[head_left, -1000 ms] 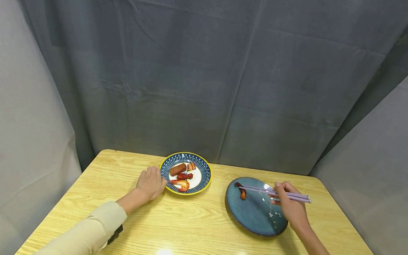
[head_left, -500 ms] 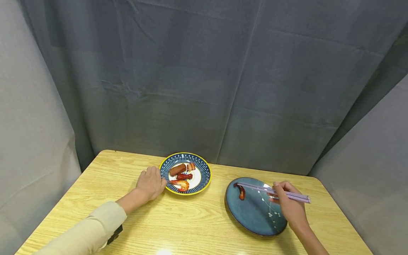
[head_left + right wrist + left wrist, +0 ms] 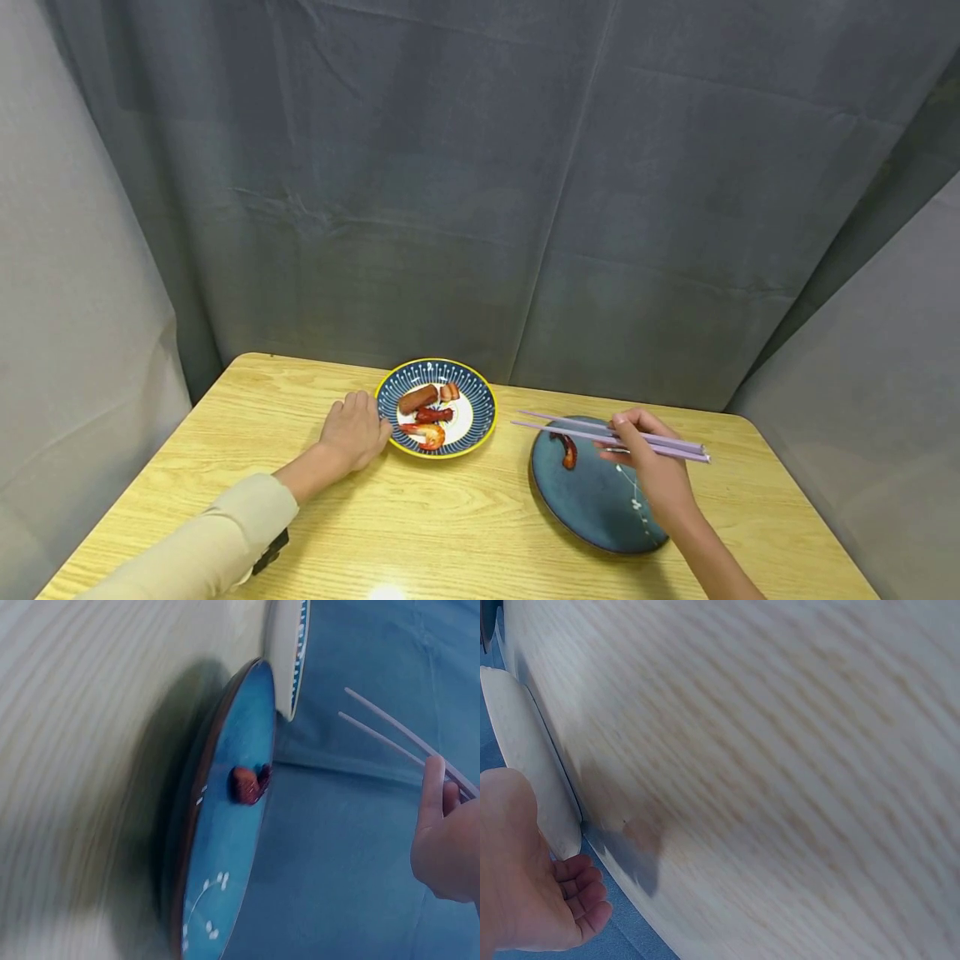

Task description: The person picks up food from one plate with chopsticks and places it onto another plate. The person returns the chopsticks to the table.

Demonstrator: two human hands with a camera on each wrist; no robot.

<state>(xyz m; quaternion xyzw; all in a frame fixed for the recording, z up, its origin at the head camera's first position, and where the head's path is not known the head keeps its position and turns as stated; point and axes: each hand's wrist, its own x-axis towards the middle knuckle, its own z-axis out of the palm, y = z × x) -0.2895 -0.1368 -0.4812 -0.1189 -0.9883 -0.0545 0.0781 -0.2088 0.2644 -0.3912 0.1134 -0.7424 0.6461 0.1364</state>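
Note:
My left hand (image 3: 356, 435) grips the left rim of a blue-and-white patterned dish (image 3: 482, 417) with a yellow edge; in the left wrist view its fingers (image 3: 585, 894) curl beside the dish's wall (image 3: 532, 754). Inside lie a brown sausage-like piece (image 3: 417, 399), a small striped pork piece (image 3: 450, 392), a red drumstick-like piece (image 3: 433, 415) and a shrimp (image 3: 424, 435). Lilac chopsticks (image 3: 390, 727), tips spread apart with nothing between them, are held in my right hand (image 3: 651, 462) above a dark blue plate (image 3: 592, 508). A curved red-brown food piece (image 3: 249, 785) lies on that plate.
Both dishes stand on a light wooden table (image 3: 442, 533), with a stretch of bare wood between them. A grey curtain (image 3: 420, 183) hangs behind the table's back edge, and pale cloth panels (image 3: 82, 275) flank the sides.
My right hand has lifted the chopsticks off the curved food piece and moved left, and their tips have spread apart. The piece stays on the blue plate. My left hand keeps its place.

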